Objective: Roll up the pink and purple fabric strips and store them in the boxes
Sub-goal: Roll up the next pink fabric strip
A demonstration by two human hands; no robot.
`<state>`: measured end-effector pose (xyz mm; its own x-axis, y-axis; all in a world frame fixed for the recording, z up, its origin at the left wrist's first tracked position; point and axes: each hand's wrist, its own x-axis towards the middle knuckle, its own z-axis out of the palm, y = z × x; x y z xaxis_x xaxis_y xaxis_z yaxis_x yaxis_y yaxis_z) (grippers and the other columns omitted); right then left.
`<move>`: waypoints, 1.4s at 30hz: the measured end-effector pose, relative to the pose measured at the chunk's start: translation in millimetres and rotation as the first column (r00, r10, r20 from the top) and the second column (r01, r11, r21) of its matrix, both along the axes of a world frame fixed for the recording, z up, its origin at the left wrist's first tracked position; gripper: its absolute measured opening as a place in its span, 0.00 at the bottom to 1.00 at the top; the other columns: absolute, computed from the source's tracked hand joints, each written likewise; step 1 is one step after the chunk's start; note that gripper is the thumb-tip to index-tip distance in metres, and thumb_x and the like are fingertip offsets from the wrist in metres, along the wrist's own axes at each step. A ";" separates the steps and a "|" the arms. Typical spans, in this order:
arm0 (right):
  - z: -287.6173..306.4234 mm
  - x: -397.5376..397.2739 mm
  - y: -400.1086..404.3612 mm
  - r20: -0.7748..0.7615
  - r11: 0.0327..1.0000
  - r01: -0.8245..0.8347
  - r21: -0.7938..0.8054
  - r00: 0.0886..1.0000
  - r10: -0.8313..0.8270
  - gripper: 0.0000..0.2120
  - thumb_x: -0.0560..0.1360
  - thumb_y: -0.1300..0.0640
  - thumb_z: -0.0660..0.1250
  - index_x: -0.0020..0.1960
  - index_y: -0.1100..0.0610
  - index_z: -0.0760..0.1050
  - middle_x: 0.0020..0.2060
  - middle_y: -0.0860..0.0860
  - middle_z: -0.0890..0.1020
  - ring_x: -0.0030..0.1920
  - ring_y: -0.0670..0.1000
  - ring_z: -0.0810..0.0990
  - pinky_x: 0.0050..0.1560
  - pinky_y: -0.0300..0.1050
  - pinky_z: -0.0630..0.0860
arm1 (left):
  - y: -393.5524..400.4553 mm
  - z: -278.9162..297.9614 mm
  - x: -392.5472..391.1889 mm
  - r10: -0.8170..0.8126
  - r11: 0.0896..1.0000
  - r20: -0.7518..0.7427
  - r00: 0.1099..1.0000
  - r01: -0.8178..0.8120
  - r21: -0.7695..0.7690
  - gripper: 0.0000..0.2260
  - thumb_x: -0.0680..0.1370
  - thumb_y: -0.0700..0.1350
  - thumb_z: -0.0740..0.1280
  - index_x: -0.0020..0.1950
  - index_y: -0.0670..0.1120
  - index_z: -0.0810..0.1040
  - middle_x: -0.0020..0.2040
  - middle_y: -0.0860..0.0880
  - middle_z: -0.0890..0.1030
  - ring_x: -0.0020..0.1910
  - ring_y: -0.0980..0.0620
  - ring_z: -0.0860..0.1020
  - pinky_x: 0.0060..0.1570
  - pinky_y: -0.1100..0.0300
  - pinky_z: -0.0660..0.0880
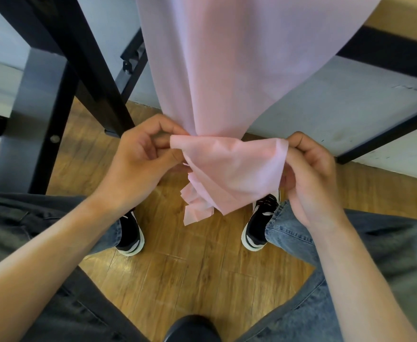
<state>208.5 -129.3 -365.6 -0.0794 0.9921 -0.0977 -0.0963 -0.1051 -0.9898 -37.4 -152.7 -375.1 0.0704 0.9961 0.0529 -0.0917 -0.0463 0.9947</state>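
Pink strip: thin matt cloth, slightly sheer. Floor: glossy wood planks. Frame, upper left: black matt metal. Jeans: denim.

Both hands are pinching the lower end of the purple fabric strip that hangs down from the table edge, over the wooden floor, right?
Not quite: the fabric strip is pink, not purple, as the head view shows. The rest holds: the left hand and right hand pinch its lower end, and it hangs from the table edge over the wooden floor.

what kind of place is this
Probably a workroom or craft space, indoors: a wood plank floor, a black metal table frame, and pink fabric hanging off the tabletop.
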 end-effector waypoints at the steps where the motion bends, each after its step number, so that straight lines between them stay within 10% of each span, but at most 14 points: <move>1: 1.6 0.2 -0.3 -0.009 1.000 0.018 -0.006 1.000 -0.018 0.14 0.81 0.69 0.62 0.39 0.57 0.73 0.29 0.44 0.78 0.30 0.43 0.75 0.25 0.34 0.70 | -0.3 -0.1 0.4 -0.015 1.000 -0.003 1.000 0.015 0.017 0.06 0.77 0.36 0.68 0.54 0.40 0.76 0.46 0.46 0.87 0.45 0.47 0.86 0.44 0.58 0.83; 16: 4.6 18.3 5.9 -0.297 0.985 -0.174 -0.020 0.941 0.160 0.06 0.70 0.54 0.74 0.47 0.49 0.86 0.39 0.46 0.85 0.36 0.43 0.82 0.34 0.34 0.79 | -4.3 -0.2 2.7 -0.032 0.996 0.033 0.999 0.029 0.086 0.11 0.75 0.34 0.68 0.56 0.43 0.82 0.49 0.51 0.88 0.46 0.51 0.87 0.42 0.61 0.83; 21: 4.9 19.8 4.8 -0.162 0.992 -0.120 0.039 0.979 0.125 0.10 0.67 0.46 0.79 0.47 0.46 0.85 0.42 0.48 0.86 0.40 0.48 0.85 0.38 0.40 0.83 | -4.2 -0.1 2.5 -0.040 0.994 -0.015 0.999 0.042 0.105 0.14 0.71 0.36 0.73 0.57 0.43 0.80 0.50 0.51 0.87 0.49 0.50 0.87 0.46 0.61 0.83; 31: 4.3 13.8 3.3 -0.010 0.992 -0.089 0.092 0.996 0.091 0.09 0.75 0.61 0.73 0.44 0.46 0.82 0.41 0.48 0.86 0.44 0.48 0.84 0.42 0.42 0.81 | -0.5 2.3 -3.6 0.028 0.978 -0.139 0.990 0.002 0.210 0.12 0.76 0.36 0.71 0.58 0.46 0.80 0.53 0.52 0.86 0.54 0.50 0.85 0.53 0.60 0.82; 42: 4.0 9.7 -0.6 -0.066 0.976 -0.181 0.120 0.980 0.189 0.12 0.68 0.61 0.74 0.48 0.48 0.87 0.38 0.49 0.87 0.29 0.48 0.82 0.33 0.40 0.79 | 0.3 7.5 -1.3 -0.009 0.996 -0.010 1.000 0.010 0.089 0.05 0.80 0.42 0.63 0.56 0.46 0.73 0.36 0.56 0.83 0.33 0.58 0.82 0.32 0.64 0.79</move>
